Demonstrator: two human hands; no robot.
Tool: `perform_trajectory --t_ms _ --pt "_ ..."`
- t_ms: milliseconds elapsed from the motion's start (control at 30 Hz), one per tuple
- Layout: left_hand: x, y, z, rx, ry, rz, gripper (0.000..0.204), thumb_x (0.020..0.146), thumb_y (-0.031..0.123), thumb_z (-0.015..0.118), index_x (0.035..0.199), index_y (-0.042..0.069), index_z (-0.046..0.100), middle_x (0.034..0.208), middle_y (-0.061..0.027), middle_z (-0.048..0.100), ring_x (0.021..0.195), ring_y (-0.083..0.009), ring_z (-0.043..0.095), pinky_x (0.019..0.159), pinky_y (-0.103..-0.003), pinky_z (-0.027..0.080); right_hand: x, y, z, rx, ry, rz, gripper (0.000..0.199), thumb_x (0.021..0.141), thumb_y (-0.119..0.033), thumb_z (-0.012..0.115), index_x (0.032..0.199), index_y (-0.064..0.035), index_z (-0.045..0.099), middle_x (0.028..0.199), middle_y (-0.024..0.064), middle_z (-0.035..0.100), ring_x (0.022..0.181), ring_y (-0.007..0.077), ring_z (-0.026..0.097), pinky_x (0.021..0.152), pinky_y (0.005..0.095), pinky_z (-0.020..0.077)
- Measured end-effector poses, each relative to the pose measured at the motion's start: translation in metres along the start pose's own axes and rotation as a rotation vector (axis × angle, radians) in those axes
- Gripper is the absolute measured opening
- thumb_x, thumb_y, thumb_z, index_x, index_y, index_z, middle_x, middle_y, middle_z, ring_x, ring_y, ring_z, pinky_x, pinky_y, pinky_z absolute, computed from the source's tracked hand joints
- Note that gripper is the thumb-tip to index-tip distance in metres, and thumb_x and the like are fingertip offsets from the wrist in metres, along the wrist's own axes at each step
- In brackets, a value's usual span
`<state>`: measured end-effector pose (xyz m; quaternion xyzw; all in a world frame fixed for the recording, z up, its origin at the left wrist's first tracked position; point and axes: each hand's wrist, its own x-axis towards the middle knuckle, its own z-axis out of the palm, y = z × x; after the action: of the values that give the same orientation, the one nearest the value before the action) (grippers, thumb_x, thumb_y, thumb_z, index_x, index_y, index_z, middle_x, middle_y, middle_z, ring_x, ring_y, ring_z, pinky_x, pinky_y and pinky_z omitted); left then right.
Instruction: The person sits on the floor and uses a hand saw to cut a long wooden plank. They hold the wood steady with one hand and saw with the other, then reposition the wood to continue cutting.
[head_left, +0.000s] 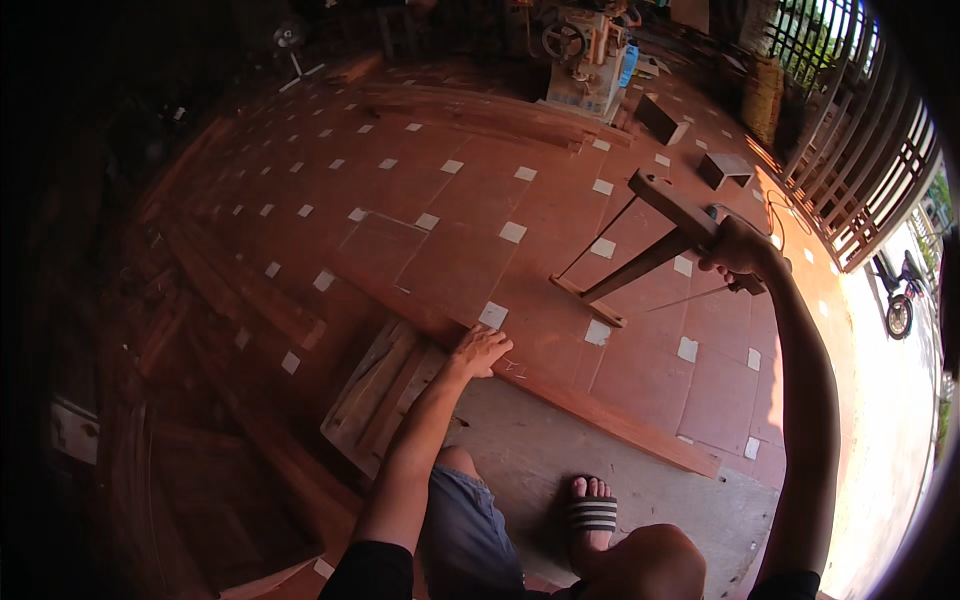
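Note:
My right hand [742, 250] is closed round the end of a wooden frame saw [645, 262], raised over the floor at the right. The saw has a thick end bar, a middle beam and a thin blade. Below and to the left, my left hand [482, 351] holds a long reddish wooden plank [600, 418], its fingers bent over the top. That plank lies along the far edge of a low, worn wooden bench [540, 440]. My striped sandal [592, 514] is planted on the bench near the plank.
Long timber pieces [270, 300] lie on the left and more boards [480, 115] at the back. A woodworking machine with a handwheel [590, 60] stands at the far side. Two box-like wooden pieces, one a low stool shape [726, 168], sit before a slatted gate [850, 130].

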<state>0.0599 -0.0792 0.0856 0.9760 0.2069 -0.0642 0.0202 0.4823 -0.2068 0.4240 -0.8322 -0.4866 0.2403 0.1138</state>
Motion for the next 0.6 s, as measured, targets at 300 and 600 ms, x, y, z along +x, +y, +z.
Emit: perform_trajectory --t_ms 300,600 --pt "-0.012 0.024 0.018 0.000 -0.157 -0.003 0.067 0.069 0.024 0.093 0.123 0.013 0.057 0.120 -0.0045 0.063 0.119 -0.0258 0.063 0.099 -0.046 0.052 0.074 -0.023 -0.014 -0.033 0.010 -0.101 0.020 0.074 0.001 0.074 0.066 0.0088 0.058 0.059 0.0128 0.061 0.047 0.0217 0.064 0.042 0.0369 0.0502" --pt "0.029 0.051 -0.003 0.227 -0.429 0.084 0.065 0.072 0.027 0.090 0.125 0.016 0.055 0.120 -0.0092 0.064 0.114 -0.0298 0.066 0.087 -0.047 0.056 0.096 0.025 -0.037 0.082 0.056 -0.180 0.030 0.069 0.005 0.073 0.092 0.0069 0.054 0.059 0.0114 0.058 0.043 0.0207 0.058 0.038 0.0377 0.0451"
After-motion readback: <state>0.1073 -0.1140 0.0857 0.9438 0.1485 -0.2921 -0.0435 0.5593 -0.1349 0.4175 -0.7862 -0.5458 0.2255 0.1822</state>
